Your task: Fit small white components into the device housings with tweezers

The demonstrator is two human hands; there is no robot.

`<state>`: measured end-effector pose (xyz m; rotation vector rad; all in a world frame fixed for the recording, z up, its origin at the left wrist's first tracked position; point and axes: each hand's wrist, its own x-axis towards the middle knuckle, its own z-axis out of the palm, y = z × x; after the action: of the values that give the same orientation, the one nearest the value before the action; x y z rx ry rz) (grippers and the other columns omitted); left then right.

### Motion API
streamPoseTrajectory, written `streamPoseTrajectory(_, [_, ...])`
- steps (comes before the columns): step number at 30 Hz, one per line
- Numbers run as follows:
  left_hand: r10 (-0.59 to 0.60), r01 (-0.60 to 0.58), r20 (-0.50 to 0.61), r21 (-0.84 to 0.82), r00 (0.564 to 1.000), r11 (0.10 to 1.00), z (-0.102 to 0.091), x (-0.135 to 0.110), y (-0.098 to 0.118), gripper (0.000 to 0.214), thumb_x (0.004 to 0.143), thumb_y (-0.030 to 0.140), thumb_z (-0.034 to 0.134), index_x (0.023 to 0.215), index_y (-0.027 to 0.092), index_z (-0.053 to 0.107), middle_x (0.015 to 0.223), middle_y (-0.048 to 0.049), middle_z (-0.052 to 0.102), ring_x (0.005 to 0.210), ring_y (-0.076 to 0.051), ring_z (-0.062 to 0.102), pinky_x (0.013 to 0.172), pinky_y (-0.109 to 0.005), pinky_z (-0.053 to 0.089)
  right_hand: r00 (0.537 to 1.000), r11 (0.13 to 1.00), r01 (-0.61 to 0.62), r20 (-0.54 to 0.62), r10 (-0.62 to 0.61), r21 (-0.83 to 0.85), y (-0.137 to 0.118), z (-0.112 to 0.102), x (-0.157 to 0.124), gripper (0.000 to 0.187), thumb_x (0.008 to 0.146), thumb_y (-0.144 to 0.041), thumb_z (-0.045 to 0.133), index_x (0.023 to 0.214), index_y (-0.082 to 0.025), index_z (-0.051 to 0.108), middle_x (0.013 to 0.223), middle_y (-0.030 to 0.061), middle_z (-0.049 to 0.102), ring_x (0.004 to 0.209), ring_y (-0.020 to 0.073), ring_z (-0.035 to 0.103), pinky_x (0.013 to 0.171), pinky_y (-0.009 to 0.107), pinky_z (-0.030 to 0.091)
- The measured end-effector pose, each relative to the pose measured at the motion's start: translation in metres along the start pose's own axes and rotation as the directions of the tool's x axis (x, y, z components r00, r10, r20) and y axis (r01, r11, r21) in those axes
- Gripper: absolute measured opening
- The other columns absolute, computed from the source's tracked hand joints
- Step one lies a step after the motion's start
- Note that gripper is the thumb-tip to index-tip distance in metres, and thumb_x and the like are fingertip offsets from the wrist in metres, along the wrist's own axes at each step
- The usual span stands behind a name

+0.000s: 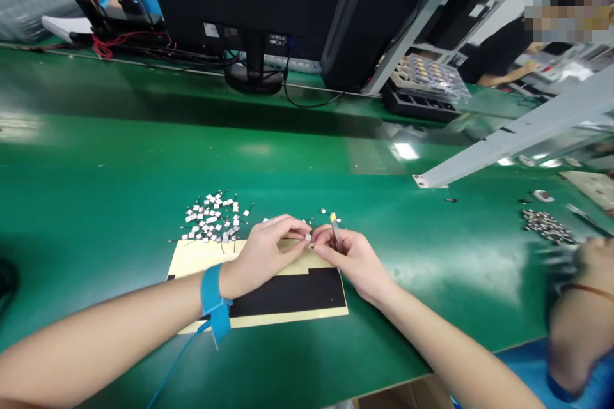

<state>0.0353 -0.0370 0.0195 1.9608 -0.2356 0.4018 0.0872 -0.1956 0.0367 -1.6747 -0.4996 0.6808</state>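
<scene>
Here we are at a long green anti-static bench mat (110,160), a black monitor (254,0) on its stand at the far edge, a parts tray (425,86) off to the far right, a co-worker's forearm (503,77) beyond it, and another person's blue sleeve (570,364) blurring in at the near right; a dark heap of small parts (547,227) sits on the mat over that side; right in front lies a tan backing sheet with a black pad (288,294), and just past it a scatter of small white square parts with black wire leads (211,220); the left hand (263,255) wears a blue wrist strap (213,297), its cord (175,364) trailing toward the near edge of the bench; the right hand (352,259) is closed around slim tweezers (334,230) with a yellow-marked end; the hands nearly meet above the sheet — and there, pinched between the left thumb and forefinger, is one white square part (307,237); a part this tiny could flick out of that pinch if the tweezers knock it — and a stray lead could snag in the loose pile; a tug on that cord could jolt the left wrist too
</scene>
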Motion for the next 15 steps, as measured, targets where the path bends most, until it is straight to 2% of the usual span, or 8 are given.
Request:
streamPoseTrajectory(2, [0.123, -0.122, 0.005, 0.124, 0.992, 0.985, -0.0015, -0.0014, 0.0001, 0.01, 0.075, 0.013, 0.056, 0.084, 0.016, 0.056, 0.079, -0.0019, 0.062, 0.072, -0.01, 0.059, 0.066, -0.019, 0.051, 1.0, 0.999, -0.016, -0.001, 0.016, 0.029, 0.0005, 0.0006, 0.0006, 0.021, 0.074, -0.034, 0.058, 0.066, -0.015, 0.052, 0.076, 0.0019, 0.053, 0.072, 0.0126, 0.048, 0.063, 0.024, 0.037])
streamPoseTrajectory(4, [0.195, -0.194, 0.012, 0.18, 0.981, 0.964, -0.0023, -0.0027, 0.0009, 0.012, 0.076, 0.013, 0.056, 0.087, 0.017, 0.055, 0.08, -0.0017, 0.063, 0.072, -0.009, 0.059, 0.065, -0.018, 0.049, 1.0, 0.998, -0.027, -0.004, 0.027, 0.052, 0.0006, 0.0013, 0.0006, 0.022, 0.073, -0.035, 0.059, 0.066, -0.015, 0.052, 0.075, 0.0013, 0.053, 0.068, 0.0115, 0.047, 0.062, 0.023, 0.036])
streamPoseTrajectory(11, [0.273, -0.266, 0.009, 0.27, 0.962, 0.926, -0.0015, -0.0036, 0.005, 0.011, 0.077, 0.014, 0.055, 0.087, 0.016, 0.053, 0.077, -0.0013, 0.062, 0.068, -0.008, 0.058, 0.062, -0.016, 0.046, 0.999, 0.995, -0.042, -0.015, 0.044, 0.086, -0.0015, 0.0032, -0.0013, 0.022, 0.071, -0.034, 0.061, 0.065, -0.015, 0.054, 0.074, 0.0007, 0.054, 0.067, 0.011, 0.047, 0.063, 0.023, 0.035])
streamPoseTrajectory(15, [0.29, -0.284, 0.024, 0.296, 0.957, 0.912, -0.0006, -0.0052, 0.0051, 0.01, 0.077, 0.014, 0.054, 0.087, 0.015, 0.053, 0.076, -0.0015, 0.062, 0.068, -0.009, 0.058, 0.061, -0.016, 0.046, 0.998, 0.996, -0.054, -0.036, 0.057, 0.076, -0.0002, 0.0034, -0.0013, 0.02, 0.071, -0.032, 0.062, 0.064, -0.015, 0.056, 0.066, -0.0002, 0.053, 0.063, 0.0104, 0.044, 0.059, 0.023, 0.033])
